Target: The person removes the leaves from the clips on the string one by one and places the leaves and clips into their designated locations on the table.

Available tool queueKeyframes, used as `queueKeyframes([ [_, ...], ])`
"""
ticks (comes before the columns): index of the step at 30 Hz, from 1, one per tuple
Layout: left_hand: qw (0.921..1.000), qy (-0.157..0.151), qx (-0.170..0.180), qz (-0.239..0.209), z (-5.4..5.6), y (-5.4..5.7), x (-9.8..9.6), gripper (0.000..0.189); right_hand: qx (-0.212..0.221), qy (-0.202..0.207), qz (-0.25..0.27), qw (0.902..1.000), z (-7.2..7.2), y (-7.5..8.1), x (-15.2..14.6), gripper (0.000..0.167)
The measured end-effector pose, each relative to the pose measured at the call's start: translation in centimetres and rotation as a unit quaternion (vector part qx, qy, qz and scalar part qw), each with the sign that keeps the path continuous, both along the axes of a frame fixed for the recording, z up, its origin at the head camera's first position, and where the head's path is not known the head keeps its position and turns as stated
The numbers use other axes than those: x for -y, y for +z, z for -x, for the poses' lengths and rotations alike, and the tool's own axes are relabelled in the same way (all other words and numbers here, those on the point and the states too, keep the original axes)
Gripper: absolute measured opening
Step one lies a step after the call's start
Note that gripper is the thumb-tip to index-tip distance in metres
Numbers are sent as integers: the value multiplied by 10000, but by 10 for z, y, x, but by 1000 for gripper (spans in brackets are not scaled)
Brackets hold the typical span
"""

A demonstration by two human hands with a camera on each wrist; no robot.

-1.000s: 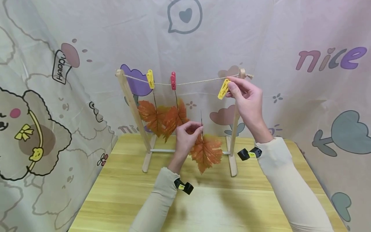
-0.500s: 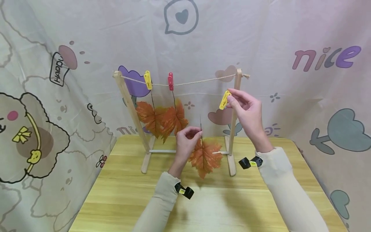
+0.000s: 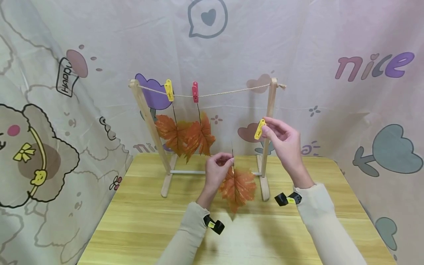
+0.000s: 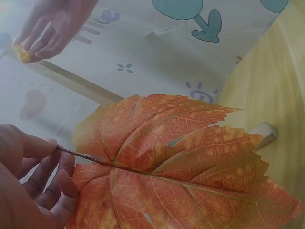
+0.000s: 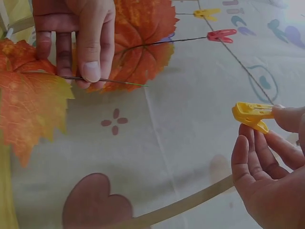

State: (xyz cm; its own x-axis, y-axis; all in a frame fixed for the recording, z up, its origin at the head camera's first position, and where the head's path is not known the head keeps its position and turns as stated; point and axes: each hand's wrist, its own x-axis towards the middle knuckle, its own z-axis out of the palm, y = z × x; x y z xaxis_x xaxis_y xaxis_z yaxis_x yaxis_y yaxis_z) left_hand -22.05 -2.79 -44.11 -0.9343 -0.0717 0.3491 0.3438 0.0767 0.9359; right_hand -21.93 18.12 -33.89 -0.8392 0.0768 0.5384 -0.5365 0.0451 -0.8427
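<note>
Between thumb and fingers my left hand (image 3: 216,171) pinches the thin dark stem of an orange artificial maple leaf (image 3: 236,187), which hangs low in front of the wooden rack. A yellow clothespin (image 3: 260,129) is pinched in my right hand (image 3: 284,141), beside the rack's right post and below the string (image 3: 228,92). The right wrist view shows this yellow clothespin (image 5: 252,115) apart from both string and stem. On the string's left half, another yellow clothespin (image 3: 169,90) and a red clothespin (image 3: 195,92) each hold a leaf by its stem.
The wooden rack (image 3: 145,110) stands on a wood-grain table (image 3: 132,221), its feet near the back edge. A white crossbar (image 3: 187,172) joins the feet. Behind it hangs a printed cloth backdrop (image 3: 314,36). Two hung leaves (image 3: 172,134) overlap at the left.
My right hand has come down with the yellow clothespin, from string height to well below it. My left hand has lowered the leaf and shifted slightly right.
</note>
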Motion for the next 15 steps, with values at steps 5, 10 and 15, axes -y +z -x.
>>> queueKeyframes([
  [5, 10000, 25, 82, 10, -11, 5, -2, 7, 290, -26, 20, 9996, -5, -18, -4, 33],
  [10, 9999, 70, 90, -53, -25, 17, -4, 8, 523, -85, 127, 9985, -8, -38, -9, 35],
  [15, 9997, 126, 218, -52, -28, 9, -7, 6, 700, -93, 362, 9968, -10, -61, -15, 35],
])
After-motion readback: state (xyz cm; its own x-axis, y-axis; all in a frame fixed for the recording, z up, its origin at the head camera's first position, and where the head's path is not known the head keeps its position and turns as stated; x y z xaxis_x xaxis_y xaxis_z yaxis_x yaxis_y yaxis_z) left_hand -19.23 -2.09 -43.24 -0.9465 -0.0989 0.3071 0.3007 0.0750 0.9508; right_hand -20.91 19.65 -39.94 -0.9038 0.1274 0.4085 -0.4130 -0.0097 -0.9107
